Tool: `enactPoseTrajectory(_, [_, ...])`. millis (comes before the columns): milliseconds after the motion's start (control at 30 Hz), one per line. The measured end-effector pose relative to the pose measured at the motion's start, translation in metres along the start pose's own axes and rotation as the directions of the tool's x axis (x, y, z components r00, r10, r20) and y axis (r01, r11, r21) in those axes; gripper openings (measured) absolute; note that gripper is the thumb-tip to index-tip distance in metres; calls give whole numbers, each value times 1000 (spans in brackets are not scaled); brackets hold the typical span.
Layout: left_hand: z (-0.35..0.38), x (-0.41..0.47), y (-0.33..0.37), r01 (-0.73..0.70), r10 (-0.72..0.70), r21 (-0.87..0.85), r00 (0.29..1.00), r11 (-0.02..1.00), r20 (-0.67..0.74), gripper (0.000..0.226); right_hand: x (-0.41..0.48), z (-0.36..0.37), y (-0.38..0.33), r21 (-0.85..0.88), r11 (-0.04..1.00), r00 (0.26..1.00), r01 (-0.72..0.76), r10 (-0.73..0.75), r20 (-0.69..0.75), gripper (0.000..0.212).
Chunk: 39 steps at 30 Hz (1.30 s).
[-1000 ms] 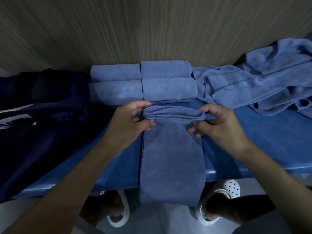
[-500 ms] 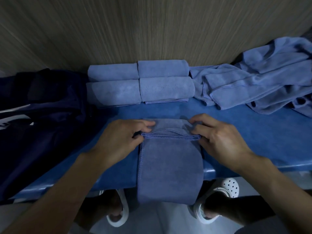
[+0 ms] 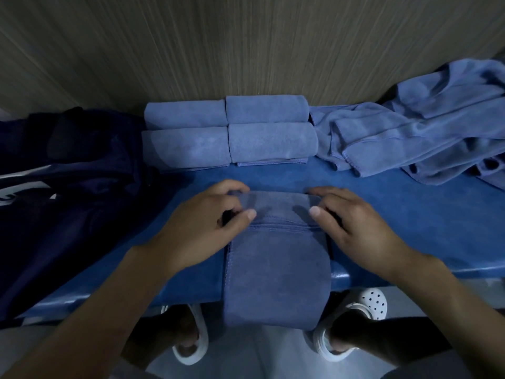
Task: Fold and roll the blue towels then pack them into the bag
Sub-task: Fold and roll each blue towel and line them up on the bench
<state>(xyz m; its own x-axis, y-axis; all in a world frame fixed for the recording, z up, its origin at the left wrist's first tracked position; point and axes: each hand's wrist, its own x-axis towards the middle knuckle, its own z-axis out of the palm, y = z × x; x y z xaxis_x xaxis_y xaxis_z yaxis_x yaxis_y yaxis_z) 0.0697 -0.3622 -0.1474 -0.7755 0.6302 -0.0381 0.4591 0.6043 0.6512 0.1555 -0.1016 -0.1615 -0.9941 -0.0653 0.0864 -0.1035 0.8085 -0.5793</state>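
Note:
A folded blue towel strip (image 3: 276, 269) lies across the blue table (image 3: 410, 209) and hangs over its front edge. Its far end is turned into a small roll (image 3: 276, 205). My left hand (image 3: 202, 228) grips the roll's left end, fingers curled over the top and thumb pressed on the near side. My right hand (image 3: 355, 225) grips the right end the same way. Several rolled blue towels (image 3: 229, 132) sit in two rows against the wall. A dark navy bag (image 3: 71, 192) lies at the left.
A heap of loose blue towels (image 3: 415, 132) covers the table's back right. A wood-grain wall (image 3: 246, 45) closes the far side. Below the front edge are my feet in white perforated clogs (image 3: 369, 305).
Both hands have rolled the towel's far end toward me, away from the rolled stack. The roll has thickened and the hanging tail has shortened.

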Motion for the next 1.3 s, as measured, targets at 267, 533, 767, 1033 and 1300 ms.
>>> enactPoseTrajectory(267, [5,6,-11,55,-55,33,998,998,-3,46,5,-7,-2,-32,993,990,-117,119,78,55])
enactPoseTrajectory(533, [0,10,-7,81,-81,3,992,997,92,49,7,-13,-1,35,988,978,-153,146,151,43])
enactPoseTrajectory(767, [0,15,-5,131,-135,-192,991,973,-7,49,13,-9,-7,195,962,981,-191,194,5,36])
enactPoseTrajectory(1033, [-3,17,9,-106,98,-58,988,993,-123,25,17,-8,1,-83,996,984,39,-53,-169,34])
enactPoseTrajectory(1300, [2,8,5,-56,51,-164,998,985,-34,21,-7,-13,-1,59,993,993,100,-96,-72,35])
